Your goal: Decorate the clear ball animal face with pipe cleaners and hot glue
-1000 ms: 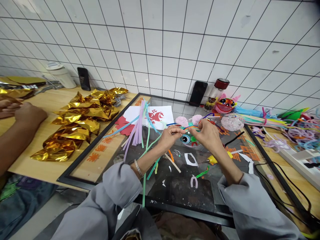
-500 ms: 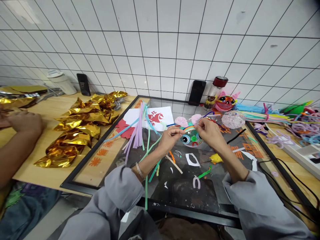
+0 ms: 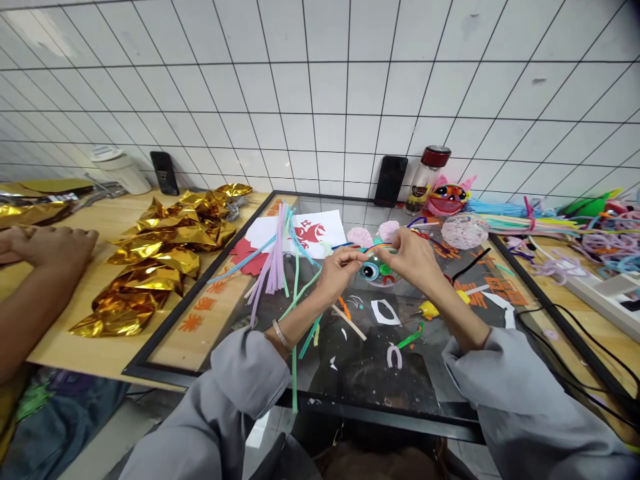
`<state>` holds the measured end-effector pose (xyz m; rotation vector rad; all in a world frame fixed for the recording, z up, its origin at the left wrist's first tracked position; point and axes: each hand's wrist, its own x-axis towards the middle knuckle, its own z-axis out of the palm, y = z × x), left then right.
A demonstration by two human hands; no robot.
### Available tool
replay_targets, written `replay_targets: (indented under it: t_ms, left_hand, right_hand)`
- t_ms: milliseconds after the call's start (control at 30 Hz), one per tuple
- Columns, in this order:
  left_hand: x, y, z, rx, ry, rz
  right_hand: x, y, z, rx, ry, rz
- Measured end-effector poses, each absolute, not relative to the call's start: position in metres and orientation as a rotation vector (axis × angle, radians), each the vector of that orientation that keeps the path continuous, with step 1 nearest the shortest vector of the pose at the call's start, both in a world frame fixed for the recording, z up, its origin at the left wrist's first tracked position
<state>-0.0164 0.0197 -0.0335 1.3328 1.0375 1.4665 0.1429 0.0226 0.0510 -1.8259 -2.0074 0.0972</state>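
A round clear craft face (image 3: 391, 281) with a large blue googly eye (image 3: 370, 271), a green nose and a red mouth lies before me on the dark glass-topped board. Across its top runs a rainbow-striped band (image 3: 376, 249), and two pink fluffy rounds (image 3: 360, 236) sit behind it. My left hand (image 3: 341, 272) pinches at the band's left end, fingertips together. Thumb and fingers of my right hand (image 3: 411, 257) close over the upper right of the face, covering its other eye. Whatever is between the fingertips is too small to make out.
Left of my hands lie lilac and green pipe cleaners (image 3: 273, 267) and a white paper (image 3: 330, 227). A yellow glue gun (image 3: 431, 309) is by my right forearm. Gold foil (image 3: 150, 280) covers the left table, near another person's hands (image 3: 55, 247). A bottle (image 3: 425, 180) stands behind.
My right hand has shifted left and closer to my left hand, now covering the right googly eye. The view has turned slightly. The other person's hands have moved a little to the right.
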Motion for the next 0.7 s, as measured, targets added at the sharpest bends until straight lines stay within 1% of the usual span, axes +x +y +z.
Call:
replay_targets:
  t_ms: [200,367,700]
  left_hand:
    - [-0.018,0.02,-0.032,1.321,1.042,1.444]
    - [-0.018,0.02,-0.031,1.329,1.032,1.448]
    - [-0.017,0.02,-0.03,1.324,0.991,1.474]
  right_hand:
    - [0.149,0.026,0.056,-1.784,-2.004,0.219]
    - [0.154,0.029,0.055,-1.697,-2.054,0.242]
    - [0.143,0.025,0.053,-1.827,-1.969,0.205]
